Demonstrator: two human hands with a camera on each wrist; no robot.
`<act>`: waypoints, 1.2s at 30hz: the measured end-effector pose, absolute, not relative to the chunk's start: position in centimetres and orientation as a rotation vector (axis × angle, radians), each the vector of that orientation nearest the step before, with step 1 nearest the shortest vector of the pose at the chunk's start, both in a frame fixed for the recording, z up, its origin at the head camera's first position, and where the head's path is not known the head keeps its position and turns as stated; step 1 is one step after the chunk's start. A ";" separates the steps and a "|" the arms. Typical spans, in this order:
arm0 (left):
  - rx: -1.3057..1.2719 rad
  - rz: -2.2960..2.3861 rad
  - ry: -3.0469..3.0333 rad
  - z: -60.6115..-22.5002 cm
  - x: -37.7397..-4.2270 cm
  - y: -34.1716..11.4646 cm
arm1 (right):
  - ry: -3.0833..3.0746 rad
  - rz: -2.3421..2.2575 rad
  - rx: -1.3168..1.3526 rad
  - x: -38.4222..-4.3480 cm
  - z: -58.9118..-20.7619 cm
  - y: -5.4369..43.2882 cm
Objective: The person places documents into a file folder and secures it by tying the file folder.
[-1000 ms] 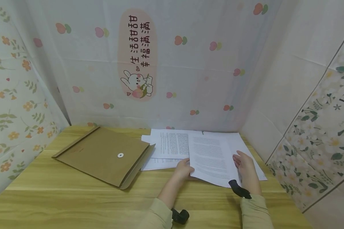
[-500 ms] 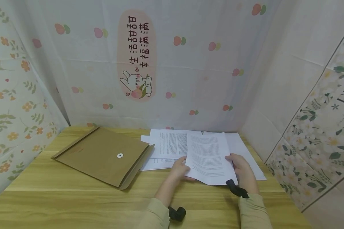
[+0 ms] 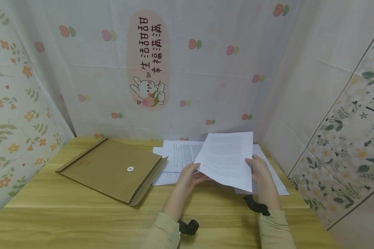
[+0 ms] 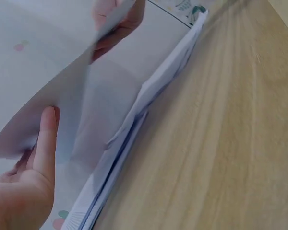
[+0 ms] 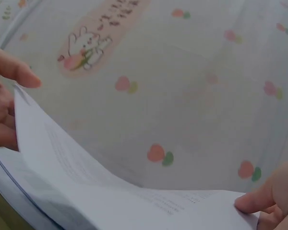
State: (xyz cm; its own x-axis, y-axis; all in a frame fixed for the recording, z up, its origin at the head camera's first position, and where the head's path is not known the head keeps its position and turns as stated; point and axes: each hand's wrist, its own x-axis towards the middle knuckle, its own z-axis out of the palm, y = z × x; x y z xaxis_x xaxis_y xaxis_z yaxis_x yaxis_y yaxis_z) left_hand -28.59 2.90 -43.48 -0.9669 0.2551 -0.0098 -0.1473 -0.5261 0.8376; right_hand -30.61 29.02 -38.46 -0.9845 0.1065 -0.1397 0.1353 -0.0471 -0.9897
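Note:
A printed sheet of paper [image 3: 225, 157] is raised above the other papers on the table, bowed between both hands. My left hand [image 3: 188, 176] holds its lower left corner, thumb on the near side and fingers beneath. At the right edge, my right hand [image 3: 260, 169] pinches the sheet between thumb and fingers; that thumb [image 5: 252, 201] lies on the paper's face in the right wrist view. Below lie more printed papers [image 3: 172, 176], partly hidden by the raised sheet. In the left wrist view their stacked edges [image 4: 129, 129] show near the wooden surface.
A brown paper document envelope [image 3: 112, 169] with a white round button lies on the left of the wooden table [image 3: 112, 224], its flap side facing the papers. Patterned cloth [image 3: 187, 79] hangs behind the table, with more cloth at both sides.
The sheet has been lifted off the papers and tilted up, uncovering part of the pile. My left hand has moved left and up; my right hand, first loose beside the sheet, now grips its edge.

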 end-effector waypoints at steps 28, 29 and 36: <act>0.318 2.538 1.590 -39.4 -27.2 -1.6 | 1.858 -2.619 0.246 -28.4 -34.7 24.8; 0.322 2.528 1.597 -39.2 -27.1 -2.0 | 1.842 -2.633 0.256 -28.5 -34.6 25.2; 0.313 2.424 1.670 -39.1 -27.4 -5.6 | 1.813 -2.578 0.241 -28.5 -34.5 28.0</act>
